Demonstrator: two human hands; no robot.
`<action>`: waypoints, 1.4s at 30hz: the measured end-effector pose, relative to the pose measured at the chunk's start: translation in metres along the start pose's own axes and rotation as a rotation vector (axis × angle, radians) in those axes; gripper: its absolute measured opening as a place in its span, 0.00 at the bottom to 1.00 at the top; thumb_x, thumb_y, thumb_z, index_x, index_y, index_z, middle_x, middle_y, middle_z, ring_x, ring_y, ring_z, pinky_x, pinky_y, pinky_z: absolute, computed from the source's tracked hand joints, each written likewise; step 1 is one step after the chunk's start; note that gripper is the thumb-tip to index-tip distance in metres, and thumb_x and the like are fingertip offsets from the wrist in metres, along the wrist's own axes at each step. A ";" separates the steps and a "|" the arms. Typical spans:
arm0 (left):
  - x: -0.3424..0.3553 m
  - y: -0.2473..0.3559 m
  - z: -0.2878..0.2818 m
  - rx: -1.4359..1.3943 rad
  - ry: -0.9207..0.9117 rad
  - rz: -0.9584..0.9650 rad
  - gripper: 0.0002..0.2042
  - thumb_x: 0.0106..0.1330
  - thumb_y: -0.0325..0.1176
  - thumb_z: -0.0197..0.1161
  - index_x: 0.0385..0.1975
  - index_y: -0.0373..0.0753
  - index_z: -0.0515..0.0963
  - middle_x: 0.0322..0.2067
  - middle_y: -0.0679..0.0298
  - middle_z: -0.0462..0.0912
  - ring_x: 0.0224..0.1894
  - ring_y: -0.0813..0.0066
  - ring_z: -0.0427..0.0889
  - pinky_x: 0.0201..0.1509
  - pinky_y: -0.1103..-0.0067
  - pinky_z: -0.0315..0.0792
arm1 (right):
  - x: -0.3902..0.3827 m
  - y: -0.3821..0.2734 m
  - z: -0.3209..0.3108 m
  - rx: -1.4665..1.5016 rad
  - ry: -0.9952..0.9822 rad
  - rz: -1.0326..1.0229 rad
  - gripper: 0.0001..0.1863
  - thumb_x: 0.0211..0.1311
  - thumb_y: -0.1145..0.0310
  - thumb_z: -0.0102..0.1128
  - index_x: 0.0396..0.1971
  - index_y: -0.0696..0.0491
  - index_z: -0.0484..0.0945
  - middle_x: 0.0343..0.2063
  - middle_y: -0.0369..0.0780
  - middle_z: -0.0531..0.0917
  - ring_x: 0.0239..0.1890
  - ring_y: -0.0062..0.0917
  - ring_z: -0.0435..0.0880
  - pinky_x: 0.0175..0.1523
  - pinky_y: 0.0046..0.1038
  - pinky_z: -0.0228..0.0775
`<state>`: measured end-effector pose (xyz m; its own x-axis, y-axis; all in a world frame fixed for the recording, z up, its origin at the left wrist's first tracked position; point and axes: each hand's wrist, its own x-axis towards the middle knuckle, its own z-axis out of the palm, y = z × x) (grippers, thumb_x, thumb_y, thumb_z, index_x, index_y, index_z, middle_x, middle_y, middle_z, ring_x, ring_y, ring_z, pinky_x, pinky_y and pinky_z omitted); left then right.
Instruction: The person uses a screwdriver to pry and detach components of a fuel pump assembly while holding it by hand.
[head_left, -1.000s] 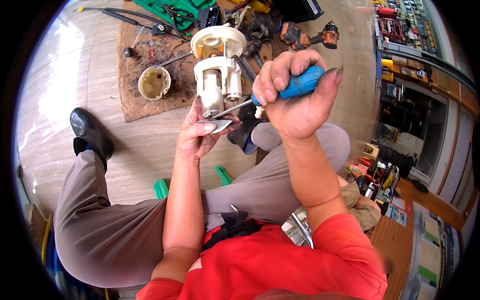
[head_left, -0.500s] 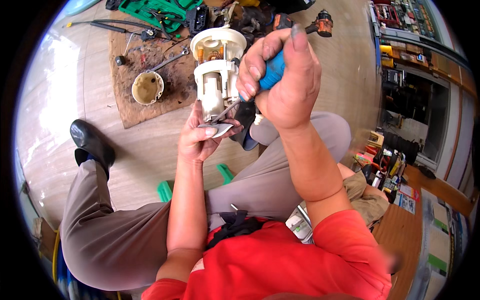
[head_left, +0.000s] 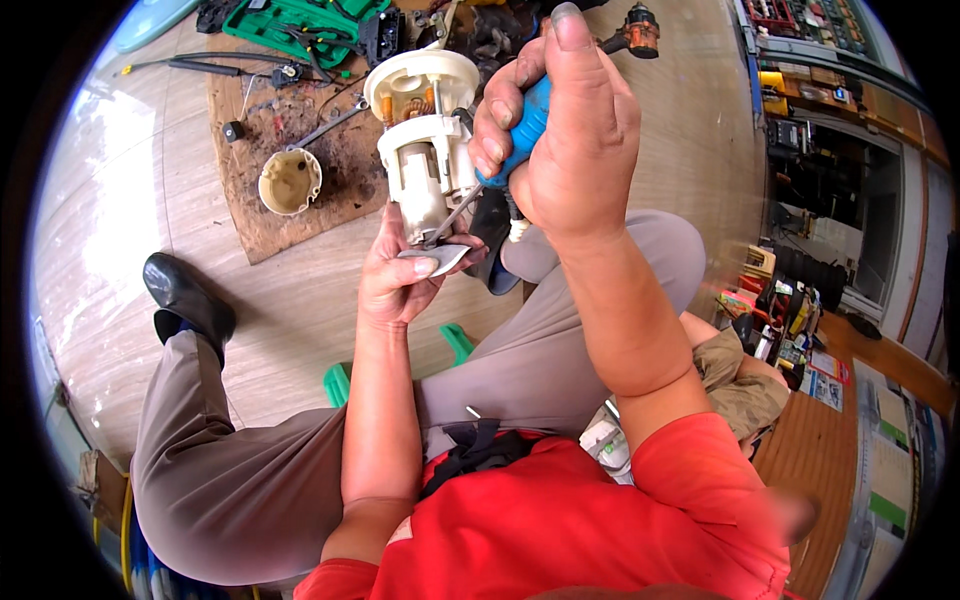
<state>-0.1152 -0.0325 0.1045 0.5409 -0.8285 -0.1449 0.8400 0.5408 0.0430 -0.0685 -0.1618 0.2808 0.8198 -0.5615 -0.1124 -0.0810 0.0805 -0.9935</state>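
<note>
My left hand is closed around the lower end of a white plastic fuel pump module, with the thumb on a flat grey piece at that end. The module has a round flange at its far end and a coppery coil below it. My right hand grips the blue handle of a screwdriver, thumb pointing up along it. Its metal shaft slants down to the left, and the tip meets the module's lower end beside the grey piece. The exact contact is too small to tell.
A stained wooden board lies on the floor, bearing a cream round cup, a wrench and a green tool case. An orange-black power tool is at the far right. A green stool shows beneath me.
The whole view has shifted slightly. My right hand and the screwdriver have moved a little left and away from me; the tip stays at the module's lower end.
</note>
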 end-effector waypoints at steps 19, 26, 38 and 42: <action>0.006 -0.003 0.008 0.129 0.061 0.073 0.51 0.44 0.18 0.70 0.72 0.44 0.49 0.62 0.57 0.66 0.57 0.55 0.75 0.57 0.54 0.75 | -0.006 0.007 0.006 -0.045 -0.046 -0.046 0.15 0.58 0.64 0.69 0.21 0.58 0.76 0.13 0.29 0.74 0.15 0.07 0.68 0.18 0.16 0.57; 0.008 0.003 0.015 0.234 -0.032 0.053 0.50 0.45 0.19 0.70 0.71 0.45 0.49 0.58 0.53 0.70 0.53 0.54 0.79 0.57 0.53 0.75 | 0.001 0.043 -0.002 -0.433 -0.200 -0.115 0.12 0.60 0.66 0.68 0.26 0.56 0.75 0.16 0.35 0.77 0.14 0.13 0.72 0.17 0.18 0.61; 0.004 0.013 0.012 0.097 0.028 0.065 0.50 0.44 0.19 0.70 0.71 0.46 0.50 0.50 0.49 0.75 0.49 0.46 0.81 0.53 0.53 0.77 | -0.016 -0.002 -0.006 -0.070 -0.142 -0.178 0.16 0.66 0.59 0.62 0.29 0.56 0.70 0.18 0.37 0.73 0.16 0.18 0.71 0.19 0.23 0.62; 0.005 0.011 0.003 0.126 0.045 0.066 0.52 0.45 0.19 0.70 0.72 0.46 0.48 0.52 0.49 0.74 0.49 0.45 0.81 0.55 0.56 0.77 | -0.017 -0.003 -0.009 -0.056 -0.175 -0.206 0.20 0.71 0.52 0.53 0.30 0.54 0.67 0.20 0.41 0.72 0.16 0.24 0.70 0.21 0.26 0.65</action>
<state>-0.1036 -0.0310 0.1068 0.5947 -0.7832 -0.1813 0.8031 0.5689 0.1770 -0.0874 -0.1603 0.2860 0.9073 -0.4104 0.0922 0.0700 -0.0688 -0.9952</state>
